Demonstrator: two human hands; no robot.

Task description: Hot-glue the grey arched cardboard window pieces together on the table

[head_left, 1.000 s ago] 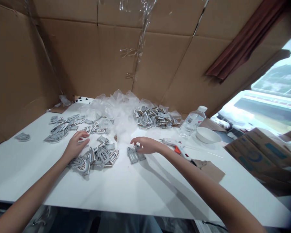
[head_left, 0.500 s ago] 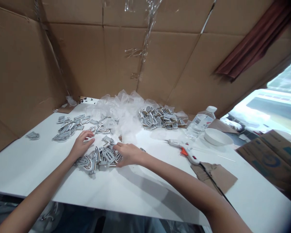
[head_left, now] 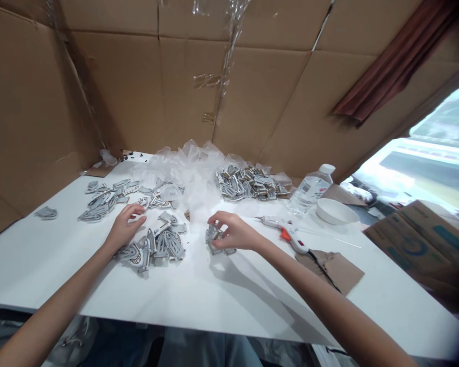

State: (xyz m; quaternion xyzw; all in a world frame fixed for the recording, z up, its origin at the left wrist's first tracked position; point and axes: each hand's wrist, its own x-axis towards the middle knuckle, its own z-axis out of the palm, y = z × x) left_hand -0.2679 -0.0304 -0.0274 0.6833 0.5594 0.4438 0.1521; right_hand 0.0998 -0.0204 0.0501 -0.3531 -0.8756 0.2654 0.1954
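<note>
My left hand (head_left: 125, 228) hovers over the left edge of a loose pile of small grey-and-white flat pieces (head_left: 153, 247), some with brown patterning. Its fingers are bent but apart, with nothing between them. To the right of that pile, my right hand (head_left: 235, 232) is curled around a few of the same grey pieces (head_left: 213, 235), low over the white table (head_left: 199, 300). Whether these pieces are lifted or rest on the table I cannot tell. More grey pieces (head_left: 103, 201) lie scattered on the left, and a larger heap (head_left: 248, 183) sits at the back.
Crumpled clear plastic bags (head_left: 193, 168) are heaped at the back against a cardboard wall (head_left: 137, 92). On the right are a glue gun (head_left: 290, 235) with its cord, a cardboard scrap (head_left: 342, 270), a plastic bottle (head_left: 311, 189) and a white round dish (head_left: 336, 213).
My right hand has moved right, away from the near pile, with a few grey pieces. My left hand has stayed almost in place. The view has shifted slightly.
</note>
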